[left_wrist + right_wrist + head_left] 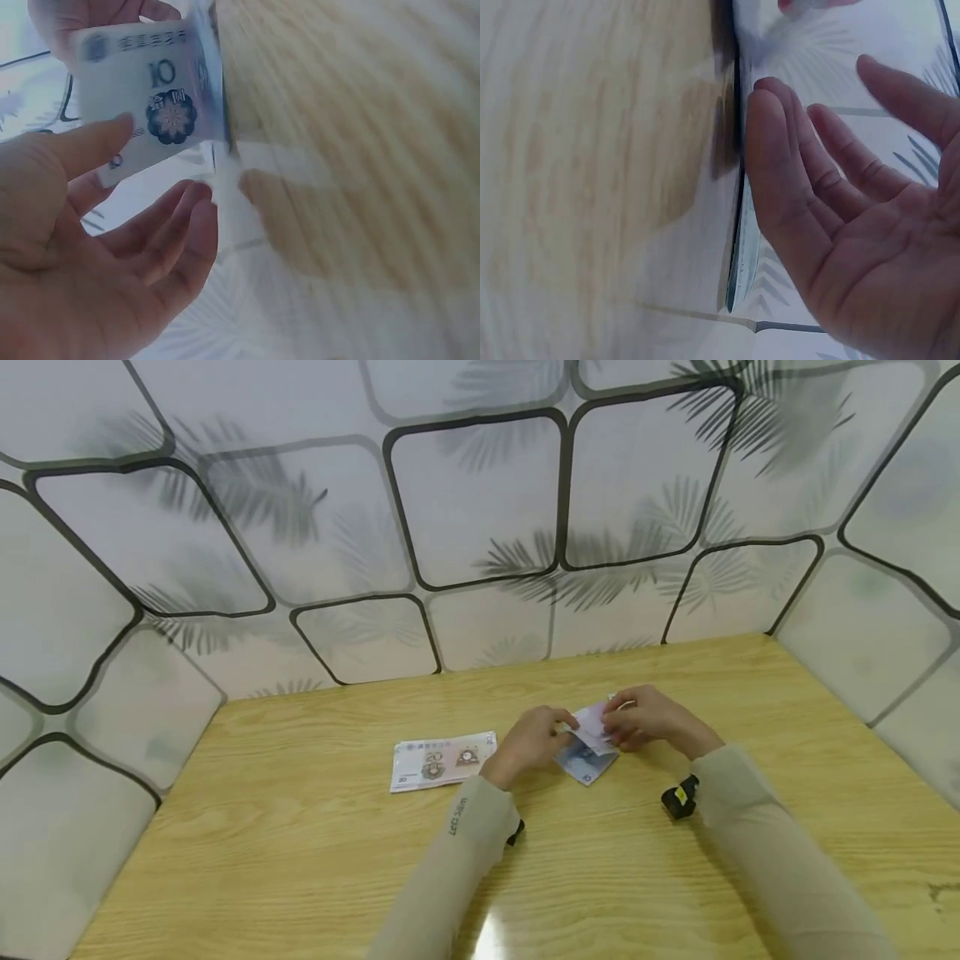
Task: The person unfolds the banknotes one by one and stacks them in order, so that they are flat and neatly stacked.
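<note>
My left hand (531, 742) pinches the corner of a pale banknote (161, 71) between thumb and forefinger. This note is marked 10, and its other fingers are spread below it. In the head view the lifted pale note (592, 722) is above a bluish banknote (587, 766) lying on the table. At the note's other side is my right hand (647, 718), with its fingers close to the paper. The right wrist view shows that hand (855, 217) with thumb and fingers apart and nothing between them. Whether it touches the note is hard to tell.
A flat pile of pinkish-white banknotes (442, 760), marked 20, lies left of my left hand. The wooden table (300, 843) meets a wall (487, 502) with leaf patterns behind it. A black wrist device (680, 799) hangs by the right cuff.
</note>
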